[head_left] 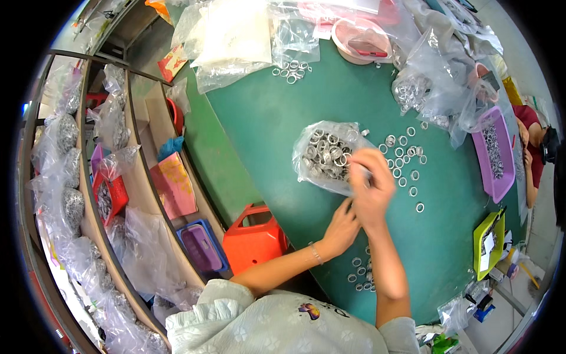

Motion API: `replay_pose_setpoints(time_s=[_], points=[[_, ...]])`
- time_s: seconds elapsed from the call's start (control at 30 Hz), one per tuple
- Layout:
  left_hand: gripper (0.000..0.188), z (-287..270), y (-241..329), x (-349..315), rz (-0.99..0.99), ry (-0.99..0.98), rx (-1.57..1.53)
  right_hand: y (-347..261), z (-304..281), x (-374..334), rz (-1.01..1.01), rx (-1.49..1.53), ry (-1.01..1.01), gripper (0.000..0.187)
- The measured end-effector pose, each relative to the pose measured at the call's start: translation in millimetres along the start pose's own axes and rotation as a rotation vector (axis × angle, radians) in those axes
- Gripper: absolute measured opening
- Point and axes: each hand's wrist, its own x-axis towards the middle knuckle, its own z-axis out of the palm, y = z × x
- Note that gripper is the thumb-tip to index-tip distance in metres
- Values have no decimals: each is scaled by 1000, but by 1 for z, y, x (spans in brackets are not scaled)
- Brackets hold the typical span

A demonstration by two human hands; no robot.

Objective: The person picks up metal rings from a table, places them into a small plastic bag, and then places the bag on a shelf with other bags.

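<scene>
The bag [299,160] at mid-frame holds many rings [328,156], and loose rings [406,159] lie right of it, so the work looks partly done, with the right hand [372,180] curled at its edge, the left hand [341,229] just below, both grips unclear.

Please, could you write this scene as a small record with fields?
Surface: green table
Left hand: near the right hand; any hold unclear
Right hand: over the right edge of the clear plastic bag; any hold unclear
Bag contents: metal rings
Loose rings: some scattered right of the bag
Right side: purple basket, lime-green basket
Left of table: red plastic stool
</scene>
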Motion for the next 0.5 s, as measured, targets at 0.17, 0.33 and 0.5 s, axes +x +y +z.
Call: replay_pose_setpoints(time_s=[0.17, 0.33, 0.5], points=[[58, 25, -25, 18, -62, -41, -158, -13, -1, -1, -20, -383, -172, 17], [57, 15, -36, 19, 85, -77, 470, 2, -74, -51, 168, -258, 26, 16], [50, 18, -50, 30, 137, -140, 223, 102, -137, -106, 325, -921, 227, 37]])
